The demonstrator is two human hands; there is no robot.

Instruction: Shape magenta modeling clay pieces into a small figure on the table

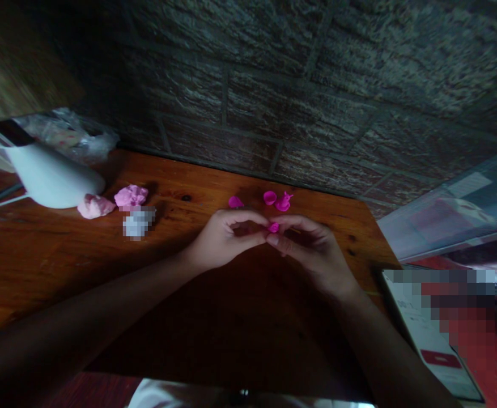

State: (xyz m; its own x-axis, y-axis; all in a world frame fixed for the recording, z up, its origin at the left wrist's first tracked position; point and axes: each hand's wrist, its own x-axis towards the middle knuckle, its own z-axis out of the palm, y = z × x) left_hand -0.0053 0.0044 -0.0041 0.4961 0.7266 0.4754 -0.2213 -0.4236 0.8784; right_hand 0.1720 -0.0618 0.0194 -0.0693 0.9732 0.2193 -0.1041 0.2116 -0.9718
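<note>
Both my hands meet over the wooden table (180, 238), at the right of its middle. My left hand (226, 238) pinches a small magenta clay-like piece (273, 227) between thumb and forefinger. From the other side, the thumb and fingertips of my right hand (316, 249) close on that piece too. The piece has ridges or folds; the fingertips partly hide it. Just beyond my hands lie a flat magenta petal-shaped piece (235, 202), a rounded magenta disc (269, 198) and a lumpy magenta figure (284, 201) with thin points on top.
At the left sit a pale pink lump (95, 206), a brighter pink lump (131, 196) and a blurred whitish lump (136, 222). Behind them are a white rounded vessel (56, 175) and a clear plastic bag (76, 139). A stone-patterned wall (248, 102) rises behind; a lit tablet-like screen (413, 306) lies right.
</note>
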